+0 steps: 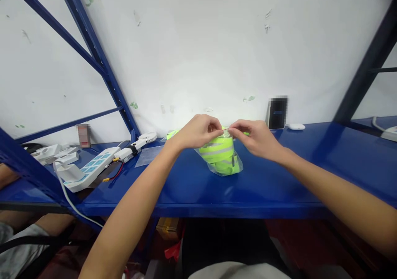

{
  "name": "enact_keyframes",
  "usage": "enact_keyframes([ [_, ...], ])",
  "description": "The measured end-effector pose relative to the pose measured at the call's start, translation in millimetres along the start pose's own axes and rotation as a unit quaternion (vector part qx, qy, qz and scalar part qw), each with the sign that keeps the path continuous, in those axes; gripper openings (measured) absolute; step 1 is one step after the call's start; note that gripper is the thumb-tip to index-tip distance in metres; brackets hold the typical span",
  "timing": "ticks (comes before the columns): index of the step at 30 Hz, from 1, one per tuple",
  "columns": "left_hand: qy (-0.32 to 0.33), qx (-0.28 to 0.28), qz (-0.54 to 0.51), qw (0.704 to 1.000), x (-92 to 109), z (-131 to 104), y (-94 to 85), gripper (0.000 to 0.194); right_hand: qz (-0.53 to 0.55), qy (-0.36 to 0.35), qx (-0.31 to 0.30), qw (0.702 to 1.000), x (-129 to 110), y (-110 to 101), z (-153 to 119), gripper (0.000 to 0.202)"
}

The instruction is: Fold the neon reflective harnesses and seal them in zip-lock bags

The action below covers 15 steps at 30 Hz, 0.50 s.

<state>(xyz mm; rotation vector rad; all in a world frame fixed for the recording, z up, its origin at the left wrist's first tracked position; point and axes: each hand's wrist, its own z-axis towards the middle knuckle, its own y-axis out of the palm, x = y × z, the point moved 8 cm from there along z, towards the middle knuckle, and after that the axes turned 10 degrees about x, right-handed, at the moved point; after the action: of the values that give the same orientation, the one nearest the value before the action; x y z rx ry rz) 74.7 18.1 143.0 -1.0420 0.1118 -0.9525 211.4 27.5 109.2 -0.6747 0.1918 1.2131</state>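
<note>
Left hand (198, 131) closed, fingertips pinched on top edge of bag (221, 157), at 11 o'clock from bag's middle. Right hand (256, 137) closed too, pinching same top edge at 1 o'clock, thumb and forefinger nearly meeting left fingertips over bag's mouth. Clear plastic, stuffed with folded neon-yellow vest (218, 150) banded in grey reflective strip. Resting upright on blue shelf (279, 180), near centre, a little toward back wall. Both forearms stretched in from front edge, at 7 and 4 o'clock.

At 9 o'clock from bag: flat clear sheet (148, 155) lying on shelf, well apart. Farther at 9 o'clock: white power strip (89, 170) with blue sockets, white cord (70, 198) trailing off front edge, red wire (115, 174) beside it. Small white fan (139, 143) lying just past strip, head toward wall. At 2 o'clock from bag: dark phone (277, 113) propped against wall, white mouse-like puck (296, 126) just beside it. Blue diagonal braces (102, 64) rising at upper left. Another person's arm (6, 175) at far left edge, below shelf level.
</note>
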Motion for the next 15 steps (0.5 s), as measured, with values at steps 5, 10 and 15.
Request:
enact_keyframes([
  [5,0.037,-0.019,0.028,0.999,9.6,-3.2,5.8,0.024,0.005,-0.001,-0.035,0.999,-3.3,-2.3,-6.2,0.024],
  [10,0.066,0.000,0.060,0.996,14.5,-5.1,11.7,0.026,-0.047,-0.032,-0.032,0.998,-7.7,-9.7,-6.0,0.024],
  [15,0.085,0.006,0.074,0.994,18.7,-2.1,13.9,0.019,-0.073,-0.050,-0.021,0.996,-9.5,-10.1,-6.6,0.021],
])
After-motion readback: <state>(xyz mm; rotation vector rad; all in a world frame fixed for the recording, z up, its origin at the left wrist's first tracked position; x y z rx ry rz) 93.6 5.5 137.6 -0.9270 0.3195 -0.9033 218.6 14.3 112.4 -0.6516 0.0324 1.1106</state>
